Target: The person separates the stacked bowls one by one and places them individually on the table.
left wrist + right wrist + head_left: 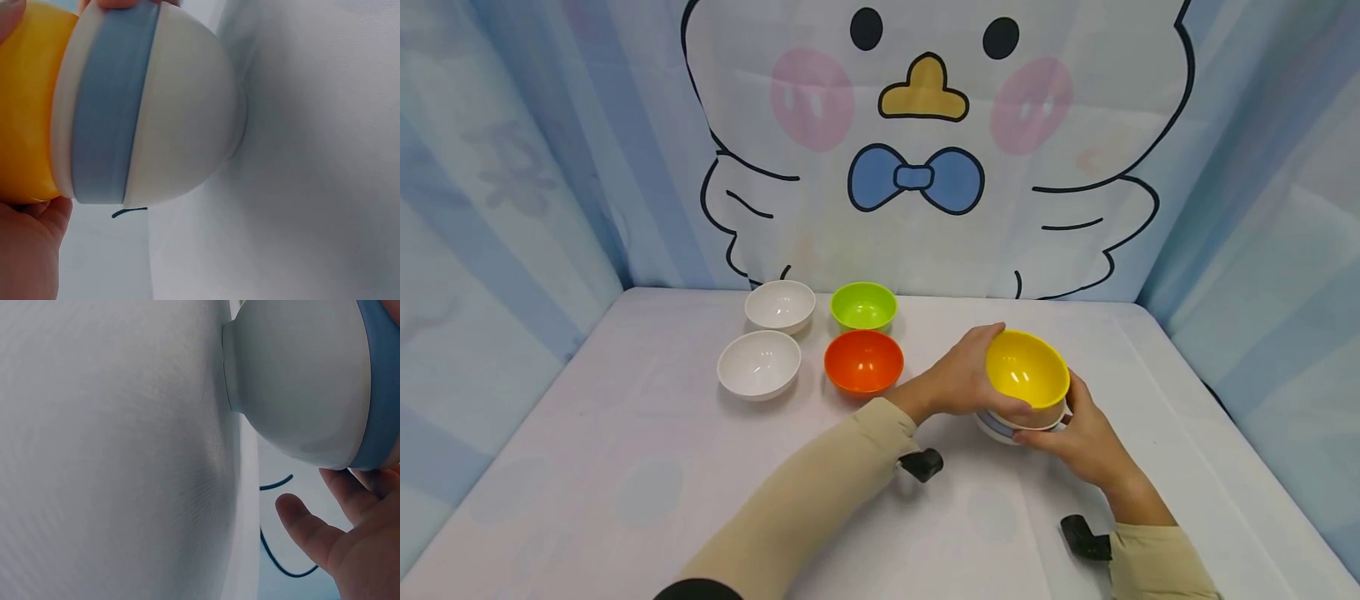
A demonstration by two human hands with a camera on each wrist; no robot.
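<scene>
Right of centre, a glossy yellow bowl (1030, 362) tops a stack (181, 125) with a blue band (111, 112) and white underside. At centre are a lime-green bowl (863, 307) and an orange-red bowl (863, 362); left of them, two white bowls (759, 365). The surface (625, 400) is whitish, faintly blue-spotted; the striped backdrop (640, 150) pale blue; the sleeves (820, 483) beige.
</scene>
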